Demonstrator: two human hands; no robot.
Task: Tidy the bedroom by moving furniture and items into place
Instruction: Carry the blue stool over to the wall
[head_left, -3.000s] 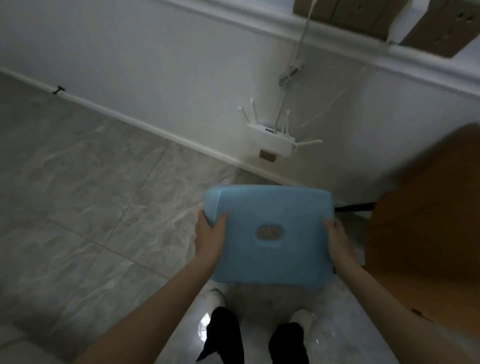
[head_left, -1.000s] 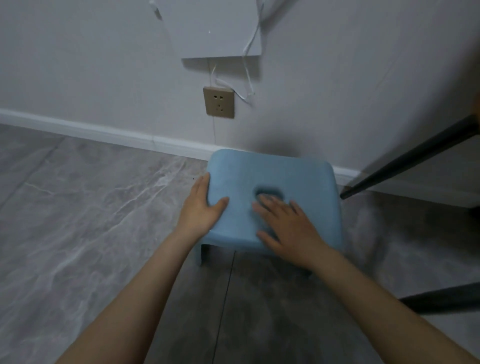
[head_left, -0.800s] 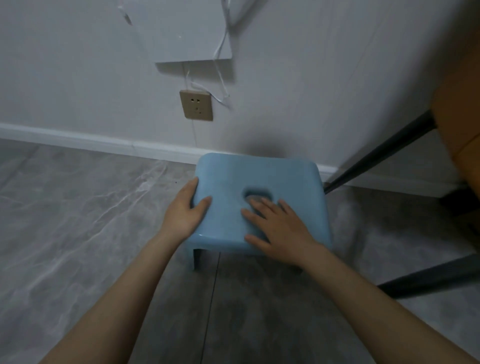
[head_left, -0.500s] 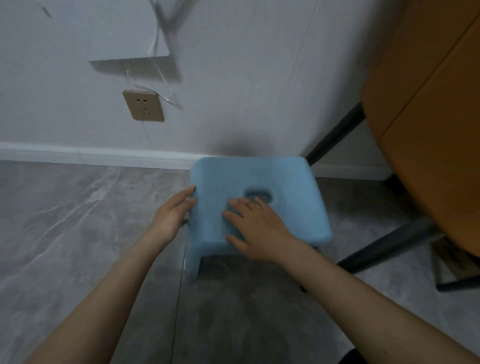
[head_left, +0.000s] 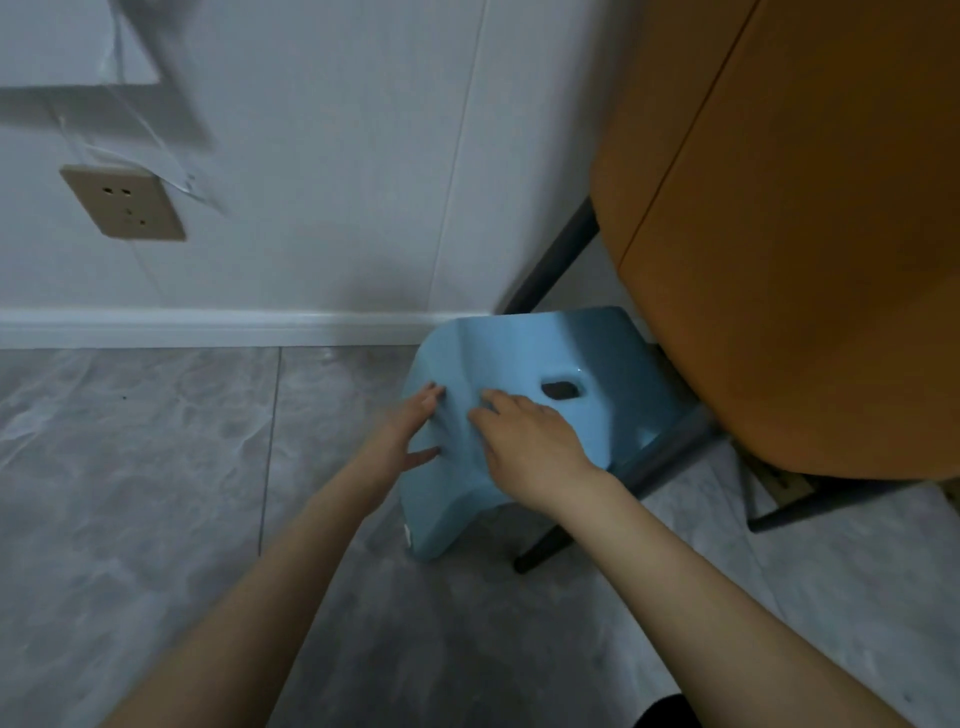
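Observation:
A small light-blue plastic stool (head_left: 602, 358) with an oval hole in its seat stands on the grey floor by the wall, its right part under the orange table (head_left: 810, 234). My left hand (head_left: 402, 434) lies flat against the stool's left side, fingers spread. Palm down, my right hand (head_left: 524, 447) rests on the seat just left of the hole, fingers extended. Neither hand wraps around the stool.
The table's dark metal legs (head_left: 665, 462) cross beside and behind the stool. A white baseboard (head_left: 208, 325) runs along the wall. On the wall at left sit a beige socket (head_left: 122, 202) and thin white cables (head_left: 156, 171). Grey marble floor tiles (head_left: 156, 467) spread to the left.
The stool was carried, set down by the wall, then slid right under the orange table. My left hand loosened from the edge to flat contact; my right hand stayed on the seat.

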